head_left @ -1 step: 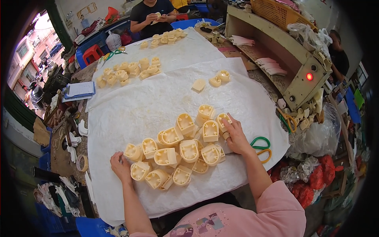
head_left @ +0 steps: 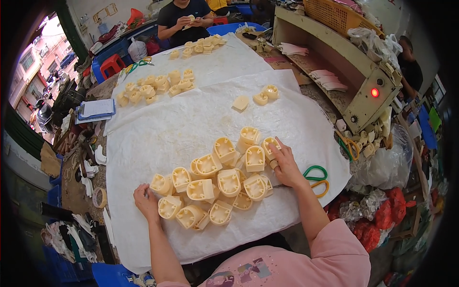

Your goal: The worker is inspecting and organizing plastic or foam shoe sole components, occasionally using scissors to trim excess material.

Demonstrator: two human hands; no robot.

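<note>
A heap of cream plastic moulded parts (head_left: 217, 184) lies on a white cloth (head_left: 181, 124) in front of me. My left hand (head_left: 146, 201) rests on the cloth at the heap's left edge, fingers against the nearest parts. At the heap's right edge my right hand (head_left: 287, 165) lies flat, fingertips touching a cream part (head_left: 269, 146). Neither hand lifts anything. Both pink-sleeved forearms come in from the bottom.
Scissors with green and orange handles (head_left: 315, 179) lie just right of my right hand. Farther back lie a few loose parts (head_left: 260, 98) and two more piles (head_left: 155, 88), (head_left: 198, 47). A person in black (head_left: 186, 19) sits opposite. A cream machine with a red lamp (head_left: 374, 92) stands right.
</note>
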